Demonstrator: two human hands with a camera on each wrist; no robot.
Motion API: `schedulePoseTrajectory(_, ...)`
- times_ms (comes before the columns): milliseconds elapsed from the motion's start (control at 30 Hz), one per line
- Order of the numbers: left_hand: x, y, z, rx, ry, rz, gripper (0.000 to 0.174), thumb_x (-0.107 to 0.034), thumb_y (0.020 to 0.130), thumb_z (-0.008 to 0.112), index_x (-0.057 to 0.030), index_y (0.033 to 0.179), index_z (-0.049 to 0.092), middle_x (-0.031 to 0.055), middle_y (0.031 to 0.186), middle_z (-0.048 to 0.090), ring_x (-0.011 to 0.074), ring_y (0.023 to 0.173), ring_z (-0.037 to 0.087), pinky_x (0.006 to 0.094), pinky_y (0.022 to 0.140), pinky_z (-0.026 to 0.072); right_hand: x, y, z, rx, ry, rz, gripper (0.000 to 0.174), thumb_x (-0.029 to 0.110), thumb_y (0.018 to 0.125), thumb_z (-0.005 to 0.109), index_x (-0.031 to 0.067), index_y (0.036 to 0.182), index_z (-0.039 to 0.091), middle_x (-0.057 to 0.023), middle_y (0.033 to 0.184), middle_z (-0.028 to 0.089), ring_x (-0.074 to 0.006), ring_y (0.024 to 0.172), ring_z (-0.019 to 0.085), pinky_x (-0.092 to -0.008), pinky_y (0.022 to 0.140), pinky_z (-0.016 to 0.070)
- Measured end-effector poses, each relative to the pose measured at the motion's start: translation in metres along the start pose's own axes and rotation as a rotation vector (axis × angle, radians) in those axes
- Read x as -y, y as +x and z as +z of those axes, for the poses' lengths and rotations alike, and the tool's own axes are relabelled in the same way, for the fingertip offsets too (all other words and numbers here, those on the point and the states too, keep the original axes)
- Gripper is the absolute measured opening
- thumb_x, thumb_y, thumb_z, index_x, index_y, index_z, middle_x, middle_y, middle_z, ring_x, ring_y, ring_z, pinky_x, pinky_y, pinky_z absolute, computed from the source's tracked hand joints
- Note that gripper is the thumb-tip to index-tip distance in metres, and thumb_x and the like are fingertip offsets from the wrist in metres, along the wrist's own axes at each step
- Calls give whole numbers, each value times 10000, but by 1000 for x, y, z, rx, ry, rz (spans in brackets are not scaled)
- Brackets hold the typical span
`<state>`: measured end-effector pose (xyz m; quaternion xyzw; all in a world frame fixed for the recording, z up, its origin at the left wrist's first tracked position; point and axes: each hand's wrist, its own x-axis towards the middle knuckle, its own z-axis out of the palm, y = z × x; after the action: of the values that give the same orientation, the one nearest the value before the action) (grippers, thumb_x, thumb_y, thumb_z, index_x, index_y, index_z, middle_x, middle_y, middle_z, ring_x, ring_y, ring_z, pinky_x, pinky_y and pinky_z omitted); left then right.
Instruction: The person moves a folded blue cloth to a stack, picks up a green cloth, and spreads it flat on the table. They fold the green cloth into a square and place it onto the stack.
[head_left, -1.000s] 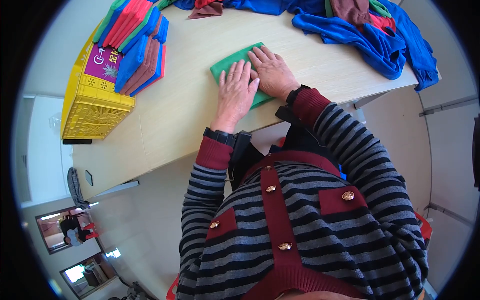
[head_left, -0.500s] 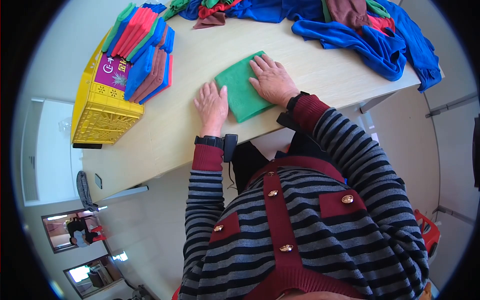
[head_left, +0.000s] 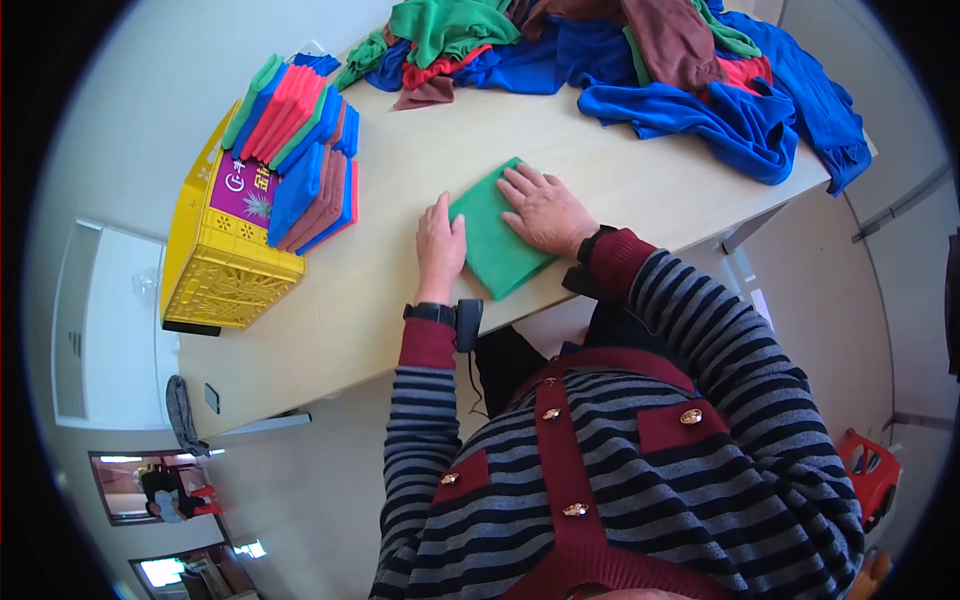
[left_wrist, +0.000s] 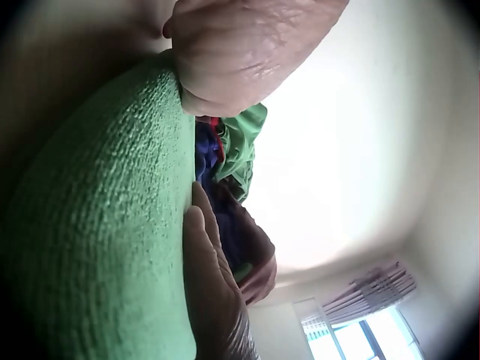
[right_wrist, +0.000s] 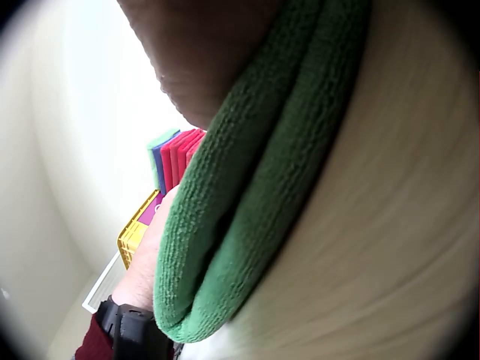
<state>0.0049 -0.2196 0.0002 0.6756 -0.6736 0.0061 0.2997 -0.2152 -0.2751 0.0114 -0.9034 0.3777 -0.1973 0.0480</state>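
Observation:
A green folded towel lies flat on the table in front of the person. The right hand rests on its right part, palm down with fingers extended. Along the left edge stands the left hand, fingers together and pointing away from the body, its inner side at the towel. The right wrist view shows the towel's rounded, layered fold close up, with the left hand beyond it. Ribbed terry fabric fills much of the left wrist view.
At the left, a yellow plastic crate stands by stacked folded towels in red, blue, brown and green. Loose cloths lie heaped along the table's far side. A phone lies near the left table corner.
The left hand has gone from on top of the green towel to its left edge. The right hand stays on the towel, which now shows more of its surface. The head view has shifted.

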Motion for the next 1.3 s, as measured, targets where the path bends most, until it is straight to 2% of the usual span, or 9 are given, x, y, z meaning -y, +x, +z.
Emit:
schedulePoseTrajectory(200, 1, -38, -15, -74, 100, -64, 454, -128, 904, 642, -41, 1333, 522, 163, 1149, 625, 351, 1088, 574, 474, 931, 459, 0, 3, 0, 50, 29, -182, 561, 372, 992, 474, 36, 1442, 461, -155, 1523, 424, -314, 1443, 343, -448, 1149, 322)
schedulePoseTrajectory(367, 0, -54, -21, -104, 103, -86, 445, -126, 896, 646, -44, 1318, 532, 158, 1125, 624, 352, 1073, 572, 476, 922, 454, 1, 3, -2, 54, 29, -231, 555, 381, 994, 468, 50, 1439, 468, -140, 1525, 422, -297, 1449, 330, -441, 1149, 318)
schedulePoseTrajectory(767, 5, -58, -22, -147, 35, -137, 431, -127, 887, 649, -45, 1297, 549, 160, 1148, 628, 361, 1083, 570, 487, 930, 450, 5, 9, -13, 66, 6, -302, 578, 391, 982, 489, 41, 1441, 461, -146, 1520, 425, -301, 1442, 342, -453, 1130, 345)
schedulePoseTrajectory(867, 3, -64, -21, -125, -16, -190, 420, -109, 893, 635, -22, 1298, 566, 194, 1219, 630, 377, 1135, 578, 454, 988, 456, 5, 2, -13, 121, 32, -283, 592, 374, 986, 492, 36, 1468, 423, -158, 1536, 405, -321, 1453, 327, -463, 1152, 320)
schedulePoseTrajectory(1033, 12, -66, -13, -169, -12, -164, 406, -128, 887, 644, -39, 1276, 568, 165, 1157, 641, 364, 1093, 578, 480, 938, 454, 2, 3, 1, 78, 44, -300, 566, 389, 982, 495, 45, 1431, 471, -145, 1509, 439, -307, 1427, 363, -457, 1117, 358)
schedulePoseTrajectory(1100, 14, -67, -12, -159, -21, -184, 401, -130, 888, 643, -39, 1271, 571, 164, 1157, 641, 363, 1092, 578, 477, 938, 454, 3, 3, 0, 49, 28, -291, 557, 389, 989, 485, 52, 1433, 472, -140, 1510, 440, -309, 1427, 365, -456, 1122, 355)
schedulePoseTrajectory(1300, 13, -66, -10, -214, -43, -164, 379, -126, 891, 639, -48, 1258, 582, 155, 1126, 642, 353, 1071, 581, 469, 920, 454, 7, 7, -4, 145, 34, -282, 574, 381, 1008, 471, 52, 1475, 420, -153, 1545, 392, -311, 1464, 312, -460, 1164, 307)
